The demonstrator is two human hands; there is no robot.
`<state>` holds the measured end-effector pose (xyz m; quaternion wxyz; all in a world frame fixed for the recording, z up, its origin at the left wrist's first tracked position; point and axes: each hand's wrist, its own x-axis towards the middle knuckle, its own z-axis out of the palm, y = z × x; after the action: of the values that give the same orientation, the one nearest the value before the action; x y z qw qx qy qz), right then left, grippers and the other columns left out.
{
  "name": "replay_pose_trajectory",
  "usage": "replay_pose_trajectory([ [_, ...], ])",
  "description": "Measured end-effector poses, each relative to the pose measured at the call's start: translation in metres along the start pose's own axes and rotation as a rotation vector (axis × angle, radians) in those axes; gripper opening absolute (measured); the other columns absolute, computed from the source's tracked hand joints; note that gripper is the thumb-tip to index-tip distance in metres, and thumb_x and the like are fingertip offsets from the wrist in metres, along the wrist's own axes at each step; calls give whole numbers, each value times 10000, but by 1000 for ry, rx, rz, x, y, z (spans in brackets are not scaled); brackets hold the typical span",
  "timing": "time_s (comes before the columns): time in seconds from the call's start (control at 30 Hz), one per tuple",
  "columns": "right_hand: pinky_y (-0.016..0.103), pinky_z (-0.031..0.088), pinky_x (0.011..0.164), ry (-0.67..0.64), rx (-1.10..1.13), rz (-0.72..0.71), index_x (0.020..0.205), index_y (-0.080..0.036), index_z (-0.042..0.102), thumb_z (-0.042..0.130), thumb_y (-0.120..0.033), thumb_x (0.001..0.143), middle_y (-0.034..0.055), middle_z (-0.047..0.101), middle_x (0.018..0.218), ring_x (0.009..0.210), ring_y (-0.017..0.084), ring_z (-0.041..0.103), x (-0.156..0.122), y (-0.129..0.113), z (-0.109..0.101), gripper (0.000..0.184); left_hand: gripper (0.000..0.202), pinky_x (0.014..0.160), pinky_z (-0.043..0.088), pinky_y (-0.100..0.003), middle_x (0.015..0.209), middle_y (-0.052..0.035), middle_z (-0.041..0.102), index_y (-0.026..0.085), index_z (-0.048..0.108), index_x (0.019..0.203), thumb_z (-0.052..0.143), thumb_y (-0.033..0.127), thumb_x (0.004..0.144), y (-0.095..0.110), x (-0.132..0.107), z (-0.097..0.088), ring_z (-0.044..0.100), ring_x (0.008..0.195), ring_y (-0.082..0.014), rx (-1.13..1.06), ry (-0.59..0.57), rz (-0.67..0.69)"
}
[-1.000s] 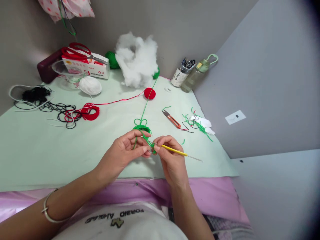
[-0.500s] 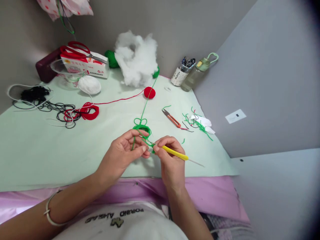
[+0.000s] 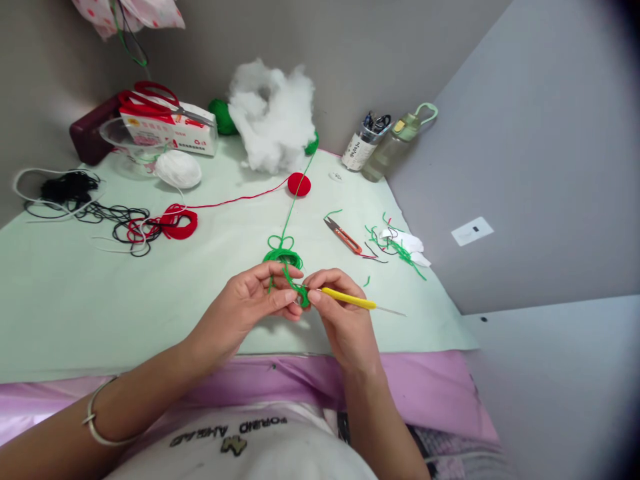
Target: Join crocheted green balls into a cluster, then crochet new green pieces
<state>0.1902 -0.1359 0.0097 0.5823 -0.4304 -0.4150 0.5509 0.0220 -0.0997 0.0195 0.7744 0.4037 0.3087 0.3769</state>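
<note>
My right hand (image 3: 340, 307) is closed on a crochet hook (image 3: 350, 299) with a yellow grip, its thin metal tip pointing left into green yarn. Between the fingertips of both hands is a small green crochet piece (image 3: 303, 296), partly covered by the fingers. My left hand (image 3: 255, 293) pinches this piece at its left side, and a green strand runs over the left fingers. Just beyond them, loose loops of green yarn (image 3: 283, 257) lie on the table. A taut-looking strand runs from those loops back towards a green ball (image 3: 313, 143).
Orange thread snips (image 3: 344, 237) and yarn scraps (image 3: 400, 248) lie at right. Farther back are a red yarn piece (image 3: 299, 185), white stuffing (image 3: 273, 117), a pen cup (image 3: 360, 148) and a bottle (image 3: 395, 147). Black and red yarn (image 3: 180, 223) tangles at left, near red scissors (image 3: 150, 99).
My right hand and the hook have shifted slightly, the hook now lying flatter. The left fingers have drawn nearer the right ones, and the green strand over them sits differently.
</note>
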Motion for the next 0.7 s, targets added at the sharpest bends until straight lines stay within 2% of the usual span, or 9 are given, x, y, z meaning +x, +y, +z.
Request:
replay_pose_trajectory([
  [0.13, 252, 510, 767, -67, 8, -17, 875, -254, 747, 810, -191, 794, -9, 689, 899, 826, 124, 625, 1, 0, -4, 121, 243, 701, 569, -220, 754, 15, 669, 172, 689, 1056, 773, 260, 845, 1, 0, 0, 673, 684, -108, -71, 8, -49],
  [0.27, 237, 514, 749, -54, -41, -55, 867, -258, 750, 813, -138, 778, -15, 697, 875, 815, 118, 632, -1, 0, -4, 163, 217, 686, 560, -194, 736, 16, 680, 172, 683, 1042, 764, 238, 852, 3, 0, 0, 668, 670, -95, -103, -1, -68],
  [0.43, 230, 521, 687, -13, -37, -29, 860, -248, 744, 813, -169, 787, -19, 700, 827, 714, 105, 634, -2, 3, -3, 128, 215, 680, 553, -195, 690, 12, 693, 158, 670, 1033, 760, 236, 854, 4, -1, 2, 670, 644, -98, -78, 7, -47],
  [0.57, 244, 529, 685, 6, -37, -24, 840, -239, 734, 815, -208, 788, -13, 707, 803, 717, 122, 644, -1, 6, -2, 101, 238, 698, 557, -211, 692, 8, 710, 159, 659, 1042, 766, 247, 848, 4, -4, 4, 684, 646, -108, -71, -9, -26],
  [0.7, 245, 520, 710, -16, 22, -20, 863, -250, 737, 808, -230, 803, -19, 700, 811, 733, 116, 632, 0, 6, -1, 96, 257, 690, 560, -215, 683, 16, 699, 161, 653, 1036, 781, 247, 830, 4, -3, 6, 679, 638, -107, -85, 26, -17],
])
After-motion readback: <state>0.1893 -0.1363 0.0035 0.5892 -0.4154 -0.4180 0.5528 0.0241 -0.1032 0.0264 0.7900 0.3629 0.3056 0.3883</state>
